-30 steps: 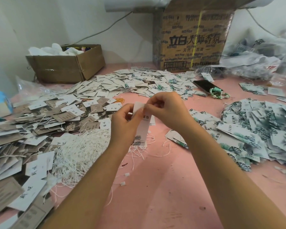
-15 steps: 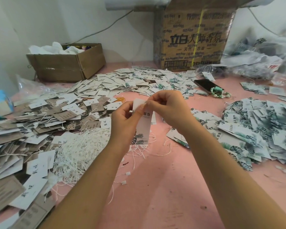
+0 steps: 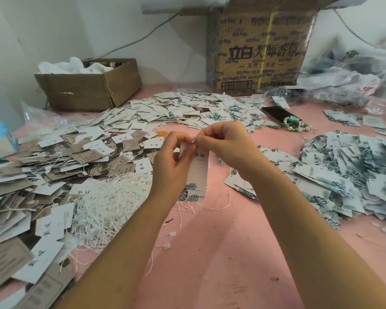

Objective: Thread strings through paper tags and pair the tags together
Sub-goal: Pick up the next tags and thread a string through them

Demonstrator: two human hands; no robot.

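Note:
A white paper tag (image 3: 197,172) with green leaf print at its bottom hangs upright above the pink table (image 3: 221,253). My left hand (image 3: 173,166) grips its upper left side. My right hand (image 3: 226,146) pinches at the tag's top edge, where a thin white string seems to be, too small to see clearly. A tangle of white strings (image 3: 112,201) lies just left of my hands. Loose strings trail on the table under the tag.
Grey and white tags (image 3: 42,170) are heaped at the left, leaf-print tags (image 3: 352,175) at the right, more tags (image 3: 187,112) behind. A phone (image 3: 276,114) and bead bracelet (image 3: 296,127) lie back right. Two cardboard boxes (image 3: 89,85) (image 3: 259,50) stand at the back.
Both hands with the tag have risen slightly. My right fingers have shifted along the tag's top edge, and more of the tag's printed face shows.

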